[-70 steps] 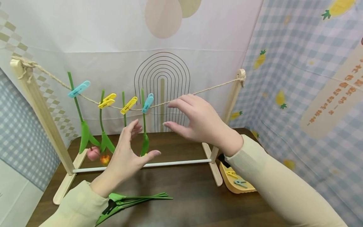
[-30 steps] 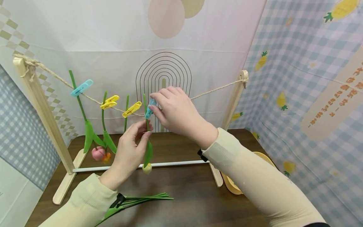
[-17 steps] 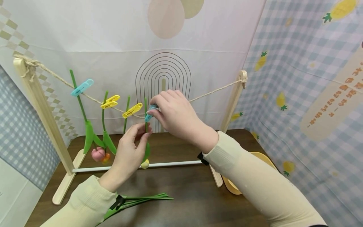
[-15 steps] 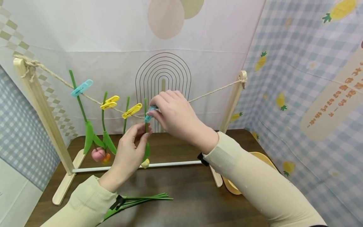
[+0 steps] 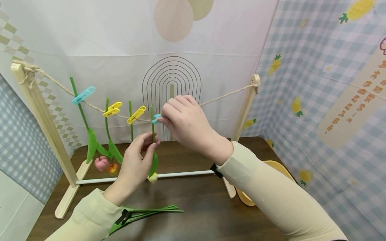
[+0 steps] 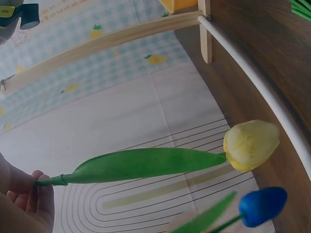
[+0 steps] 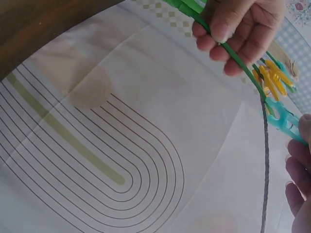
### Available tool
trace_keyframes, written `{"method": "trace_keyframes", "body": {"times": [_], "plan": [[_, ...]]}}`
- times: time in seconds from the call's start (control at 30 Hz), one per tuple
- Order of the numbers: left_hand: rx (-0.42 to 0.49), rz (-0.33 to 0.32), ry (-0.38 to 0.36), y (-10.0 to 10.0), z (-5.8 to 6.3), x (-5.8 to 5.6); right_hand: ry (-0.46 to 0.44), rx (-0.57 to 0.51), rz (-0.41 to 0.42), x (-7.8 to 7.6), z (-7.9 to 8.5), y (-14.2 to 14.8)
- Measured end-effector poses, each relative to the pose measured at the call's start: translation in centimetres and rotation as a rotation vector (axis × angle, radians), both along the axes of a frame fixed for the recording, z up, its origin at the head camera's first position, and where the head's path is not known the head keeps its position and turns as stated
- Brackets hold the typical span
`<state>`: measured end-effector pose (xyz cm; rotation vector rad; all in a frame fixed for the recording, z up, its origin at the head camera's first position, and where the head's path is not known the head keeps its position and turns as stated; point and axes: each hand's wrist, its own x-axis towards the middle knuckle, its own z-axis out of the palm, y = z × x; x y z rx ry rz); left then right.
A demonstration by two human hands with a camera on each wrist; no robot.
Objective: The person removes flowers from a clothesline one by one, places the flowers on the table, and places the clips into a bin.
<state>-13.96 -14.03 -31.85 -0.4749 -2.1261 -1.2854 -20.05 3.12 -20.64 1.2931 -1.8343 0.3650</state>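
Note:
My left hand [image 5: 135,164] pinches the green stem of a yellow artificial tulip [image 6: 251,145], which hangs blossom down at the rope [image 5: 220,98]. Thumb and fingers of my right hand [image 5: 188,125] pinch a light blue clothespin [image 7: 282,119] whose jaws lie at the rope and the tulip's stem. Further left, a pink tulip [image 5: 102,163] and an orange tulip [image 5: 113,168] hang head down from a blue clothespin [image 5: 83,95] and a yellow clothespin [image 5: 113,109]. Another yellow clothespin [image 5: 136,114] holds a stem; a blue tulip [image 6: 262,206] shows in the left wrist view.
Wooden posts [image 5: 42,124] carry the rope at both ends, joined low down by a white rod [image 5: 187,174]. Several green stems [image 5: 153,211] lie on the table under my left forearm. A yellow tray [image 5: 278,165] stands at right, partly behind my right sleeve.
Both hands, open and apart from the tulip at first, came in and took hold of its stem and the clothespin. Since half a second ago the clothespin has tilted closer to level.

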Motion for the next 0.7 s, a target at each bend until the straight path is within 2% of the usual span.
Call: {"method": "trace_keyframes", "body": {"times": [0.27, 0.43, 0.7], "plan": [[-0.005, 0.003, -0.022, -0.2, -0.6, 0.3, 0.003, -0.067, 0.041, 0.1, 0.3, 0.7], [0.005, 0.005, -0.036, -0.5, -0.8, 0.5, 0.003, -0.054, 0.038, 0.5, 0.2, 1.4], [-0.015, -0.008, -0.016, -0.8, -0.8, 0.9, -0.009, -0.017, 0.010, 0.5, -0.5, 2.7]]}}
